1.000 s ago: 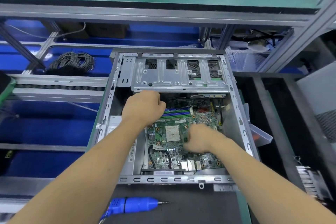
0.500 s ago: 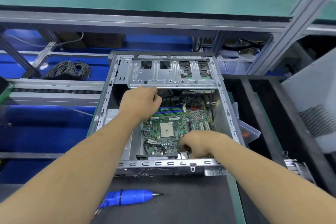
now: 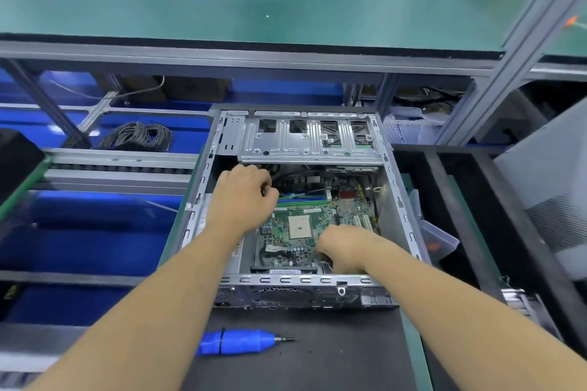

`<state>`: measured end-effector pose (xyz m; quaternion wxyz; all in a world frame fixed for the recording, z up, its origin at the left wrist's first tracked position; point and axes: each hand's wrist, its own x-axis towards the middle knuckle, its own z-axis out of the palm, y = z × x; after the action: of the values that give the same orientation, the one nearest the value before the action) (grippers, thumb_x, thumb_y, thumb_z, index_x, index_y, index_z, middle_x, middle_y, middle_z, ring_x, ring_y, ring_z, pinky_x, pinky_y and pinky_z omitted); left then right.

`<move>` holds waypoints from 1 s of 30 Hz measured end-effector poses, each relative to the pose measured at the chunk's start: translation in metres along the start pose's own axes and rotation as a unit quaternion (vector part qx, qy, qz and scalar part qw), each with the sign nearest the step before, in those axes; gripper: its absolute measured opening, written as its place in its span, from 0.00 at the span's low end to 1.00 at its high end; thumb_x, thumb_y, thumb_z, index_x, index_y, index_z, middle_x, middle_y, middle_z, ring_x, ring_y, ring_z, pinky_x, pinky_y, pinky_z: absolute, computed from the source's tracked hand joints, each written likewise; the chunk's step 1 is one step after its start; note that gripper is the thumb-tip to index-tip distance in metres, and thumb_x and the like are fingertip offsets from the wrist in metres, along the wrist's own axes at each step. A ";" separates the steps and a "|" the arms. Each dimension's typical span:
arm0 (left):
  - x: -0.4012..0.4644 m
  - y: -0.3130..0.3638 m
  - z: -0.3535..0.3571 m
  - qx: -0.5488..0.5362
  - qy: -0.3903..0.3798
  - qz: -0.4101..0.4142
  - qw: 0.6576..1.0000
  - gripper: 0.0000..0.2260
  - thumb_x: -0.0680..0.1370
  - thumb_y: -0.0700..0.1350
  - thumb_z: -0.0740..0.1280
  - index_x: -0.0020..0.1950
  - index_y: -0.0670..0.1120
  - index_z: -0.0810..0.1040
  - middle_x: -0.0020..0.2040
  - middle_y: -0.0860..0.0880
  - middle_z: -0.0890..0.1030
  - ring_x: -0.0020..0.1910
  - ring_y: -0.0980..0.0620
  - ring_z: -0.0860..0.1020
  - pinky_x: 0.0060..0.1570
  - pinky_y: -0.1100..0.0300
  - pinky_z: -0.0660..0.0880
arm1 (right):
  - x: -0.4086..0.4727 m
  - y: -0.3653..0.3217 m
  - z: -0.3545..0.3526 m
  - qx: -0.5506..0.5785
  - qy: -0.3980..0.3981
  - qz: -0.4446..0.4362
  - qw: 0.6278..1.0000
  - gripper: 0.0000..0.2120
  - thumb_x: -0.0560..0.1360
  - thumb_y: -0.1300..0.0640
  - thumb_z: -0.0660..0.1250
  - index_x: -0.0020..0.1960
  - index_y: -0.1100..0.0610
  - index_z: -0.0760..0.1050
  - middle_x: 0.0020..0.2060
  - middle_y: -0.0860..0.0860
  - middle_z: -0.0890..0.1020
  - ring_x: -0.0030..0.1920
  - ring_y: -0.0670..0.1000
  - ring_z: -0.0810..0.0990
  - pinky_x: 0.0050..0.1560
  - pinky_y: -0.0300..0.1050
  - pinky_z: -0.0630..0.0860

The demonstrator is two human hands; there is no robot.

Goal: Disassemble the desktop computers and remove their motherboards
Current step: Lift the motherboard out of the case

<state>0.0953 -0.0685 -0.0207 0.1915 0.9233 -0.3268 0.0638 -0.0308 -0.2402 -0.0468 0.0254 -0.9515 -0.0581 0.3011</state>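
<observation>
While both bare forearms reached forward from the bottom of the view, a blue cylindrical electric screwdriver point(image 3: 236, 341) with a dark metal bit lay on the black mat of the surface point(image 3: 317, 365), its tip pointing right, just in front of the open grey sheet-metal desktop computer case point(image 3: 295, 281). Inside the case lay the green motherboard point(image 3: 298, 228), flat on the case floor, with a pale square processor socket near its middle and green and blue memory slots along its far edge. The right hand point(image 3: 344, 249) was down at the board's near right corner, close behind the case's front rail, with its fingers curled under; whether that grip was clamped on the board's edge or on a part there could not be told. The left hand point(image 3: 243, 197) hovered over the board's far left corner, fingers bent toward the dark cables and connectors below the silver perforated metal drive cage point(image 3: 305, 140); what its grip held, if anything, was hidden. The cage spanned the far end of the case. To the right, a clear plastic tray point(image 3: 440, 240) leaned beside the case wall. Farther left, a coil of grey cable point(image 3: 138, 136) sat on a blue bin, and beyond everything ran a green-topped shelf point(image 3: 254, 3) on an aluminium frame.
</observation>
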 end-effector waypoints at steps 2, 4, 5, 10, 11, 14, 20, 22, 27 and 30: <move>0.000 -0.001 -0.001 -0.013 -0.001 -0.008 1.000 0.08 0.76 0.46 0.61 0.43 0.48 0.80 0.39 0.54 0.78 0.42 0.51 0.72 0.52 0.52 0.69 | -0.002 0.005 -0.002 0.021 0.035 0.012 0.999 0.06 0.70 0.60 0.70 0.37 0.56 0.74 0.32 0.49 0.74 0.31 0.49 0.72 0.28 0.40 0.66; -0.001 -0.001 -0.001 -0.011 -0.009 -0.007 1.000 0.08 0.76 0.47 0.61 0.42 0.48 0.79 0.38 0.54 0.77 0.41 0.51 0.73 0.52 0.52 0.70 | -0.003 0.010 -0.004 0.050 0.073 0.027 0.996 0.09 0.70 0.55 0.72 0.37 0.53 0.72 0.34 0.49 0.75 0.35 0.51 0.76 0.30 0.42 0.69; -0.001 0.000 -0.002 -0.011 -0.014 -0.008 1.000 0.08 0.76 0.47 0.61 0.41 0.49 0.78 0.37 0.54 0.77 0.41 0.51 0.73 0.52 0.52 0.70 | -0.004 0.013 -0.005 0.065 0.099 0.032 0.993 0.08 0.70 0.53 0.71 0.39 0.54 0.73 0.36 0.50 0.76 0.38 0.53 0.77 0.33 0.45 0.73; -0.002 0.000 -0.003 -0.031 -0.023 -0.011 0.999 0.07 0.76 0.47 0.60 0.40 0.50 0.76 0.38 0.54 0.77 0.42 0.51 0.73 0.50 0.53 0.70 | -0.003 0.024 -0.006 0.170 0.156 0.046 0.972 0.14 0.71 0.51 0.71 0.51 0.59 0.79 0.45 0.51 0.72 0.46 0.56 0.76 0.48 0.54 0.78; -0.002 0.000 -0.003 -0.033 -0.026 -0.010 0.999 0.07 0.76 0.47 0.60 0.39 0.50 0.76 0.38 0.55 0.77 0.42 0.51 0.73 0.48 0.54 0.69 | -0.002 0.026 -0.006 0.180 0.161 0.047 0.969 0.15 0.70 0.51 0.71 0.51 0.59 0.79 0.46 0.51 0.72 0.46 0.56 0.76 0.49 0.53 0.77; -0.001 0.000 -0.001 -0.034 -0.032 -0.012 0.999 0.07 0.75 0.46 0.61 0.40 0.50 0.77 0.37 0.55 0.78 0.40 0.53 0.74 0.37 0.58 0.66 | -0.004 0.029 -0.011 0.198 0.176 0.061 0.962 0.15 0.70 0.51 0.72 0.51 0.59 0.79 0.45 0.51 0.72 0.45 0.55 0.75 0.49 0.52 0.77; -0.001 -0.002 0.001 -0.028 -0.074 -0.033 0.996 0.08 0.73 0.50 0.58 0.39 0.52 0.76 0.33 0.55 0.78 0.33 0.57 0.74 0.29 0.63 0.64 | -0.018 0.021 -0.024 0.249 0.191 0.044 0.948 0.10 0.69 0.52 0.73 0.37 0.50 0.71 0.42 0.47 0.71 0.41 0.48 0.70 0.45 0.46 0.72; -0.001 -0.001 0.001 -0.021 -0.095 -0.014 0.995 0.11 0.71 0.52 0.56 0.38 0.52 0.76 0.32 0.54 0.78 0.34 0.54 0.76 0.31 0.62 0.66 | -0.023 0.019 -0.028 0.264 0.200 0.047 0.942 0.13 0.70 0.53 0.73 0.35 0.48 0.69 0.41 0.45 0.69 0.42 0.49 0.71 0.43 0.44 0.70; -0.003 0.000 -0.002 0.015 -0.149 0.047 0.988 0.17 0.68 0.56 0.52 0.34 0.49 0.75 0.29 0.51 0.77 0.31 0.51 0.75 0.34 0.61 0.71 | -0.031 0.021 -0.033 0.311 0.209 0.067 0.925 0.07 0.72 0.57 0.74 0.47 0.52 0.76 0.45 0.48 0.76 0.44 0.49 0.74 0.49 0.44 0.72; -0.008 0.000 -0.006 0.014 -0.184 0.085 0.979 0.14 0.67 0.58 0.54 0.36 0.53 0.76 0.30 0.55 0.76 0.34 0.57 0.73 0.48 0.58 0.67 | -0.034 0.021 -0.039 0.318 0.230 0.061 0.918 0.10 0.72 0.58 0.73 0.39 0.50 0.72 0.37 0.44 0.73 0.36 0.44 0.69 0.42 0.41 0.68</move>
<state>0.0887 -0.0615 -0.0175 0.1093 0.8908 -0.4326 -0.0864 -0.0341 -0.2656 0.0025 0.3212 -0.9378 0.1065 0.0778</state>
